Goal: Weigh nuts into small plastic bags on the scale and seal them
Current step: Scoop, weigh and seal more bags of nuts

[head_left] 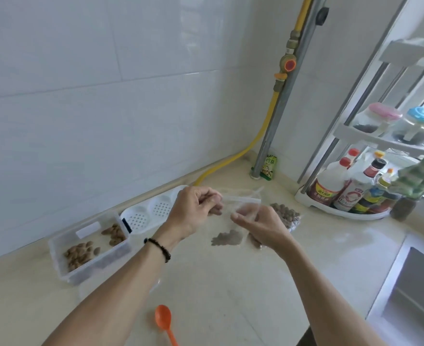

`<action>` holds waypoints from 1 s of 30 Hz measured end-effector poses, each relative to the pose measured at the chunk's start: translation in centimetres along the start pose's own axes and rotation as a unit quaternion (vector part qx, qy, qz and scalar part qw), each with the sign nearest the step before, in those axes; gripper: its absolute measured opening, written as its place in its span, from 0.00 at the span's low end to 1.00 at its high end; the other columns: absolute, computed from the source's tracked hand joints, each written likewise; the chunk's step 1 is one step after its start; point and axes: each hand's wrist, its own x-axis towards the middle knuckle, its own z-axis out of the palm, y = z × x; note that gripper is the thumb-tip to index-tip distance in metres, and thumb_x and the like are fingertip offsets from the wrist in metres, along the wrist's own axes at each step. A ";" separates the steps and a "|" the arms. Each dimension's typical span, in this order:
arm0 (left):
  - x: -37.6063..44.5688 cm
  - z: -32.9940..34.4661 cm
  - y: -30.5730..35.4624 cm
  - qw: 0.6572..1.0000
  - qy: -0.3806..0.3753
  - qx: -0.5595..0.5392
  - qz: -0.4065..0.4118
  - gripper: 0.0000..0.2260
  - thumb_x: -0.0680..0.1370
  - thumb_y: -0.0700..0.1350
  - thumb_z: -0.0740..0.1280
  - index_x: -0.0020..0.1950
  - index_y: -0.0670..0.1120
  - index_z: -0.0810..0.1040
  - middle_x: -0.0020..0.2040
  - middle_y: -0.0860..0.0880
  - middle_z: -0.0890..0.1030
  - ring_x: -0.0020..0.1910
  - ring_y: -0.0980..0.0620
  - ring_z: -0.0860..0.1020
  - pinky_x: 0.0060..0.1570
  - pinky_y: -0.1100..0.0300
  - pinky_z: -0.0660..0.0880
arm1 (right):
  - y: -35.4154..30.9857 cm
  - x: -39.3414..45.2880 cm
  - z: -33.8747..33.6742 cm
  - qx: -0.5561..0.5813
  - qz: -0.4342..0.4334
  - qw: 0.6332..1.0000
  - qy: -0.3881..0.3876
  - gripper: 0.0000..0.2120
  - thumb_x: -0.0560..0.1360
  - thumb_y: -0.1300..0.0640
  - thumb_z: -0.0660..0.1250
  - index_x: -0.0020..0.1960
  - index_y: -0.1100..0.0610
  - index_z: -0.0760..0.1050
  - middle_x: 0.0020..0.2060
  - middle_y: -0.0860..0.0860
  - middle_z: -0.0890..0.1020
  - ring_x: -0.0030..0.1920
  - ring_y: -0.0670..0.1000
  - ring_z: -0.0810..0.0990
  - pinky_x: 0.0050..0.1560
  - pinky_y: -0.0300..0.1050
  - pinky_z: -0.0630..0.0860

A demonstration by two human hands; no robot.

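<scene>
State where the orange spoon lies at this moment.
In the head view, the orange spoon lies on the counter at the bottom centre, between the forearms, nearer than the nut container.

The orange spoon (165,322) is cut off by the bottom edge. The clear bag (243,204) is blurred between the hands, so its seal cannot be made out. The bottle labels (327,193) near the counter's right end are too blurred to read.

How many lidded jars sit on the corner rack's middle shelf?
2: a pink-lidded jar on the left of the shelf and a blue-lidded jar to its right. The frame's edge cuts the corner rack, so more may be hidden.
</scene>
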 end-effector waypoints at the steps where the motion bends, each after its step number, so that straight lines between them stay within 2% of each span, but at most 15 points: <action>1: 1.3 1.3 -0.1 1.000 0.004 -0.018 -0.012 0.06 0.79 0.37 0.66 0.44 0.41 0.81 0.38 0.45 0.84 0.38 0.48 0.85 0.39 0.63 0.79 | 1.7 0.9 -0.9 -0.029 0.010 0.999 -0.012 0.11 0.73 0.48 0.74 0.46 0.56 0.81 0.35 0.45 0.83 0.31 0.39 0.77 0.34 0.35 0.71; 3: 4.1 3.9 -0.5 0.998 0.028 -0.036 -0.034 0.06 0.80 0.38 0.66 0.46 0.40 0.82 0.39 0.44 0.85 0.39 0.47 0.85 0.37 0.64 0.78 | 5.0 2.8 -2.9 -0.067 0.029 0.997 -0.015 0.04 0.73 0.53 0.73 0.44 0.52 0.80 0.39 0.44 0.81 0.40 0.43 0.79 0.40 0.38 0.74; 5: 6.8 6.3 -1.6 0.996 0.068 -0.029 -0.052 0.06 0.80 0.40 0.66 0.46 0.42 0.82 0.39 0.46 0.85 0.39 0.48 0.85 0.38 0.62 0.79 | 8.0 4.6 -5.3 -0.093 0.037 0.995 -0.005 0.04 0.73 0.55 0.72 0.41 0.51 0.78 0.38 0.46 0.80 0.40 0.47 0.77 0.38 0.38 0.72; 8: 10.8 9.8 -4.1 0.990 0.114 0.040 -0.078 0.07 0.78 0.42 0.69 0.39 0.47 0.81 0.36 0.50 0.84 0.38 0.52 0.84 0.40 0.59 0.80 | 11.3 7.1 -9.1 -0.094 0.054 0.994 0.015 0.07 0.73 0.56 0.74 0.39 0.54 0.78 0.36 0.49 0.79 0.37 0.48 0.76 0.34 0.37 0.70; 11: 14.5 12.9 -6.7 0.979 0.122 0.122 -0.108 0.08 0.74 0.47 0.73 0.35 0.50 0.82 0.32 0.53 0.83 0.35 0.54 0.82 0.41 0.57 0.80 | 14.2 9.6 -12.4 -0.098 0.084 0.990 0.059 0.07 0.72 0.56 0.74 0.40 0.53 0.77 0.36 0.49 0.79 0.38 0.49 0.77 0.32 0.38 0.71; 14: 17.2 15.5 -8.6 0.967 0.106 0.189 -0.130 0.08 0.73 0.50 0.74 0.36 0.48 0.83 0.32 0.55 0.82 0.36 0.55 0.81 0.40 0.56 0.78 | 16.9 12.1 -14.4 -0.128 0.098 0.984 0.072 0.06 0.73 0.52 0.74 0.42 0.51 0.78 0.38 0.47 0.79 0.39 0.47 0.77 0.35 0.40 0.74; 16: 18.7 16.7 -9.8 0.963 0.091 0.213 -0.139 0.09 0.73 0.49 0.74 0.38 0.45 0.83 0.34 0.53 0.83 0.38 0.51 0.81 0.40 0.55 0.78 | 18.6 13.6 -14.7 -0.150 0.104 0.981 0.059 0.06 0.73 0.52 0.74 0.44 0.52 0.78 0.36 0.47 0.80 0.38 0.48 0.78 0.36 0.43 0.77; 18: 19.8 17.4 -11.0 0.959 0.079 0.228 -0.149 0.10 0.73 0.48 0.74 0.37 0.42 0.82 0.35 0.47 0.83 0.39 0.47 0.81 0.41 0.52 0.79 | 19.8 14.7 -14.5 -0.170 0.104 0.979 0.051 0.08 0.73 0.53 0.73 0.48 0.55 0.78 0.35 0.46 0.79 0.35 0.47 0.78 0.33 0.41 0.74; 21: 20.9 17.7 -12.5 0.954 0.081 0.240 -0.161 0.11 0.74 0.47 0.73 0.38 0.40 0.82 0.36 0.43 0.83 0.40 0.44 0.81 0.42 0.51 0.79 | 20.8 15.9 -13.7 -0.186 0.109 0.975 0.047 0.13 0.75 0.51 0.72 0.56 0.57 0.77 0.41 0.50 0.81 0.39 0.50 0.78 0.37 0.41 0.74; 26: 21.6 18.5 -13.7 0.951 0.091 0.253 -0.152 0.08 0.75 0.47 0.73 0.39 0.43 0.82 0.36 0.50 0.82 0.38 0.51 0.80 0.41 0.55 0.79 | 21.8 16.7 -12.2 -0.230 0.102 0.965 0.070 0.17 0.74 0.53 0.72 0.60 0.60 0.78 0.50 0.56 0.84 0.48 0.56 0.80 0.48 0.51 0.80; 30: 21.8 19.0 -14.2 0.951 0.080 0.263 -0.144 0.08 0.75 0.48 0.73 0.41 0.44 0.82 0.37 0.50 0.82 0.40 0.50 0.81 0.41 0.53 0.79 | 22.2 16.3 -11.8 -0.262 0.081 0.958 0.086 0.18 0.74 0.56 0.71 0.61 0.61 0.77 0.54 0.57 0.81 0.54 0.58 0.77 0.50 0.50 0.76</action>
